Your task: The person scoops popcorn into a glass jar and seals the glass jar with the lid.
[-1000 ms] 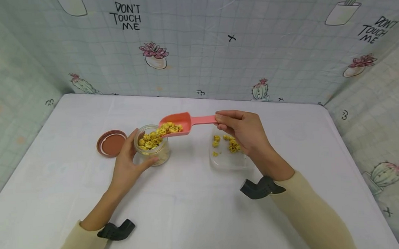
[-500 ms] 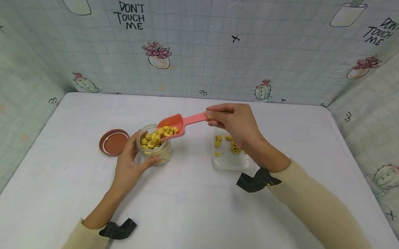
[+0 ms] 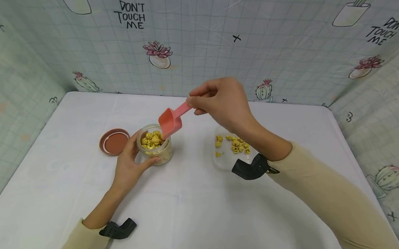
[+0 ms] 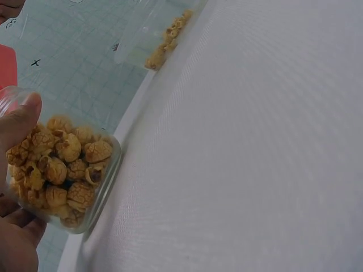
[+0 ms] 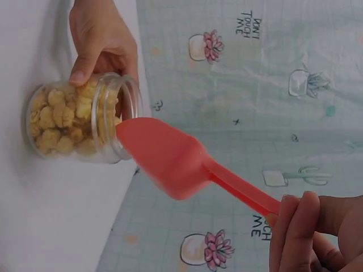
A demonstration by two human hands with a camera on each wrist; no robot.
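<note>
Pouring step: right hand pinches scoop handle, scoop tipped steeply into jar mouth near table middle. Left hand fingers curled round jar. Next likely: level scoop, return to tray at right for remaining snacks

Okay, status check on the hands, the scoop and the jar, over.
Left hand grips glass jar, nearly full of yellow snack pieces. Right hand pinches pink scoop, tipped into jar mouth. Lid and tray lie apart; nothing blocking.
</note>
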